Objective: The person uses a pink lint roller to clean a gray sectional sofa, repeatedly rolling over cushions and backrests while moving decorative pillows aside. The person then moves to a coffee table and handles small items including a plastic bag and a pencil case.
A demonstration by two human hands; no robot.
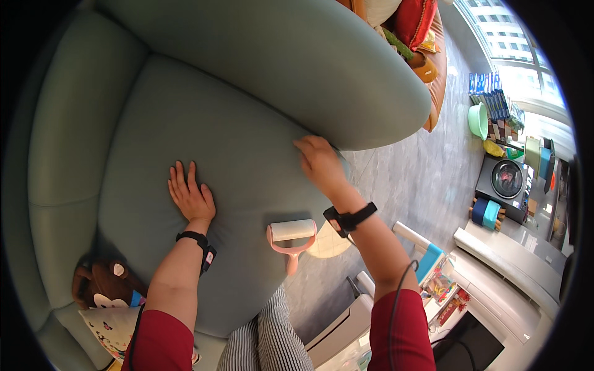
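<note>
My left hand (191, 195) lies flat with fingers spread on the seat of a grey-green sofa (241, 171). Farther right, my right hand (320, 160) touches or hovers just over the seat near the base of the rounded armrest (371, 92); its fingers are bent, and their tips are partly hidden. Between my forearms a lint roller (292, 230), with a white roll and a pink handle, rests on the seat near its edge. Neither hand touches the roller. Each wrist wears a black strap with a small device.
A brown plush toy (104, 283) and a patterned cushion (109, 324) sit at the lower left. Beyond the armrest stands an orange-brown seat (438, 92) with a red cushion (414, 21). On the right are a green basin (478, 121), a washing machine (503, 178) and a white cabinet (343, 320).
</note>
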